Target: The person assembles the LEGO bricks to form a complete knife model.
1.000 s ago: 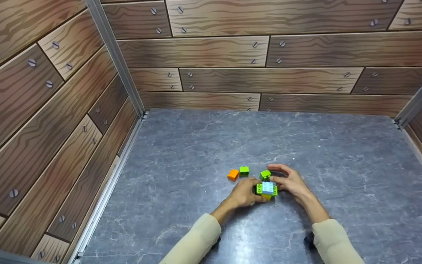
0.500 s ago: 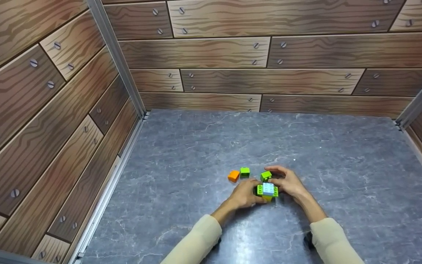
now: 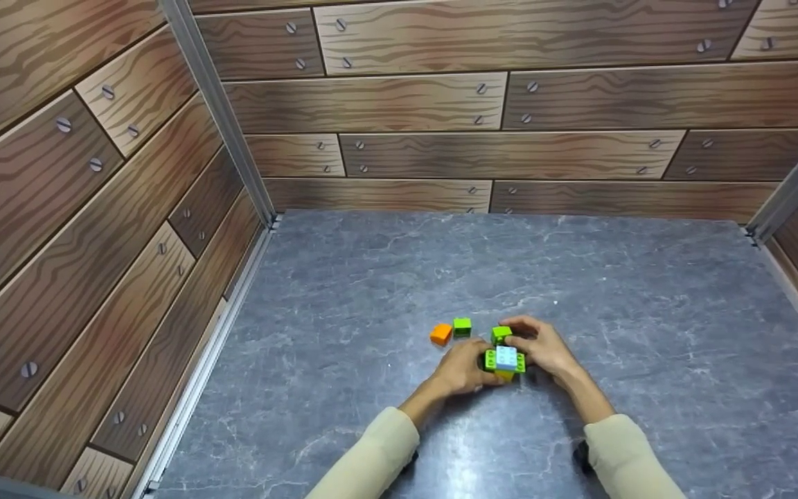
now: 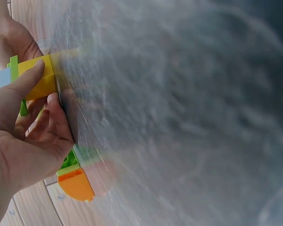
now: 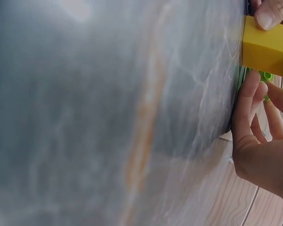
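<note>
My left hand (image 3: 463, 369) grips a small stack of toy building bricks on the table. At its bottom is a yellow brick (image 4: 44, 77), with a wider green plate (image 3: 490, 360) above it and a light blue brick (image 3: 506, 356) on top. In the left wrist view the thumb lies along the yellow side. Just behind the stack, my right hand (image 3: 544, 348) holds a green brick (image 3: 501, 334) between thumb and fingers. The right wrist view shows this hand (image 5: 266, 146) low at the table beside the yellow brick, which mostly hides the green one.
An orange curved brick (image 3: 441, 334) and another green brick (image 3: 462, 326) lie side by side behind my left hand. The grey marbled table (image 3: 343, 277) is walled by wood-patterned panels (image 3: 399, 100) at the back and sides.
The green brick in my right hand has turned from tilted to nearly square with the stack and come slightly closer to it. My left hand and the stack stay nearly still.
</note>
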`<state>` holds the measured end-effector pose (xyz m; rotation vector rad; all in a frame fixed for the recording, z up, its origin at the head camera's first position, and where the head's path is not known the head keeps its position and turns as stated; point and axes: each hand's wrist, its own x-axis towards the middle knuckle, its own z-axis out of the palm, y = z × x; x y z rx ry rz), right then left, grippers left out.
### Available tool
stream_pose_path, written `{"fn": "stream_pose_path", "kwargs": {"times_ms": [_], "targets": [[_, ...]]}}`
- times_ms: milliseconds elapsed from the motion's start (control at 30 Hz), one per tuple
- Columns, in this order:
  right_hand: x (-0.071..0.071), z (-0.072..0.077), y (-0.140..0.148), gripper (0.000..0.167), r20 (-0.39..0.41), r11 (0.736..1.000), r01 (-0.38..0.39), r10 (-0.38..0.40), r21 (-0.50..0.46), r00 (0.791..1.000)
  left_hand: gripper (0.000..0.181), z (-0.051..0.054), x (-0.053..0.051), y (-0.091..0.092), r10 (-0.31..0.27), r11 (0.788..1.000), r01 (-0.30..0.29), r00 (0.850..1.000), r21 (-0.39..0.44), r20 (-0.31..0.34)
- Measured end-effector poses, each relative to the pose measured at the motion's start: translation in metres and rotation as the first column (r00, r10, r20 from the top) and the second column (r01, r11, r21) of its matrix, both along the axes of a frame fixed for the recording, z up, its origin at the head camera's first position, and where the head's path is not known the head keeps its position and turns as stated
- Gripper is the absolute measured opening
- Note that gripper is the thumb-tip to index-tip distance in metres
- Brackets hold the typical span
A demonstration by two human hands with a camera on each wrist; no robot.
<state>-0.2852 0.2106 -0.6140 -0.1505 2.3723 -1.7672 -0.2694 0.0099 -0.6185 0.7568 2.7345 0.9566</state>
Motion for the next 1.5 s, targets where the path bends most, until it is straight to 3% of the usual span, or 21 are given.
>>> {"fn": "stream_pose_path", "kwargs": {"times_ms": [267, 733, 1267, 1500], "targets": [[0.001, -0.001, 0.003, 0.038, 0.057, 0.998, 0.051, -0.049, -0.034, 0.997, 0.042, -0.001, 0.0, 0.0, 0.012, 1.0, -0.012, 1.0, 0.004, 0.01], [0.006, 0.003, 0.003, 0.037, 0.08, 0.984, 0.135, -0.127, -0.113, 0.989, 0.046, -0.001, 0.001, -0.001, 0.007, 1.0, -0.007, 1.0, 0.002, -0.009], [0.012, 0.01, 0.006, 0.037, 0.089, 0.97, 0.193, -0.181, -0.151, 0.979, 0.044, 0.002, 0.003, -0.001, -0.001, 1.0, 0.002, 0.999, 0.019, -0.038], [0.017, 0.013, 0.009, 0.037, 0.056, 0.971, 0.179, -0.172, -0.159, 0.983, 0.044, 0.0, 0.003, 0.0, 0.001, 1.0, 0.0, 0.999, 0.015, -0.042]]}}
